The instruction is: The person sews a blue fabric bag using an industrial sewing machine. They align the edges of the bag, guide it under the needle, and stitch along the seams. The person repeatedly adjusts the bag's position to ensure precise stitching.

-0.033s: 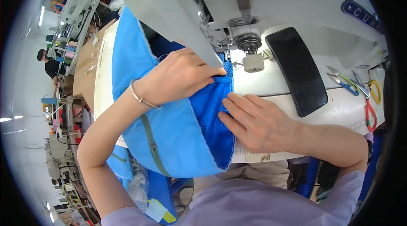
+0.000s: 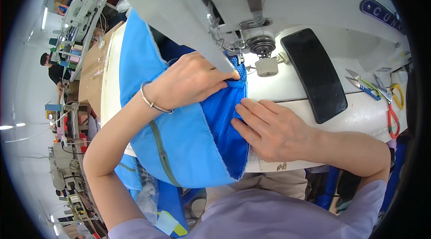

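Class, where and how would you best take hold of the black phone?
Grip the black phone across both long edges near its lower end, probably best from the near side: it looks slim, that end is nearest and uncovered, and its upper end sits close to a pale knob.

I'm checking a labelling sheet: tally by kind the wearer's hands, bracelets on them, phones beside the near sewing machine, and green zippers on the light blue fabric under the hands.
Hands: 2, left hand and right hand
Bracelet: 1
Phone: 1
Green zipper: 1
Total: 5
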A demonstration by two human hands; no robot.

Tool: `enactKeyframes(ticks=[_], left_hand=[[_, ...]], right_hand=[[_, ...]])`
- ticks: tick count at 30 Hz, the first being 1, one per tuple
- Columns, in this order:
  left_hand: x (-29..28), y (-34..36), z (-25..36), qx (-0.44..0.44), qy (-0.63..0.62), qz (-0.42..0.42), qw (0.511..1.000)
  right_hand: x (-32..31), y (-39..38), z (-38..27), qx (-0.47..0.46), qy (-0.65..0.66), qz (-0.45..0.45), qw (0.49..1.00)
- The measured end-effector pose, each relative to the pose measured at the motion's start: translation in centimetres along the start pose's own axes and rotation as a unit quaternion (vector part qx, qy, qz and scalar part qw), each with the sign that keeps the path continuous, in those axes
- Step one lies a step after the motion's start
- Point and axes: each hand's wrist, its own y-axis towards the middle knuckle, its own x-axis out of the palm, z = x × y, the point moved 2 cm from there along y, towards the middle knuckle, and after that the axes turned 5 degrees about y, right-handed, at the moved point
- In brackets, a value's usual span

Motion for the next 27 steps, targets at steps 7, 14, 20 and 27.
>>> enactKeyframes(ticks=[7, 14, 20, 27], left_hand=[[1.9, 0.0, 0.5, 0.028, 0.143, 0.126, 0.981], [2.5, -0.9, 2.8, 0.032, 0.162, 0.132, 0.977], [1.2, -1.3, 3.0, -0.010, 0.112, 0.034, 0.993], [1.3, 0.1, 2.1, -0.014, 0.084, 0.058, 0.995]], right_hand=[[0.3, -0.1, 0.1, 0.008, 0.005, 0.012, 1.000], [0.1, -0.4, 0.2, 0.012, 0.003, 0.018, 1.000], [0.5, -0.5, 0.2, 0.007, 0.003, 0.038, 0.999], [0.4, -0.5, 0.2, -0.002, -0.034, 0.036, 0.999]])
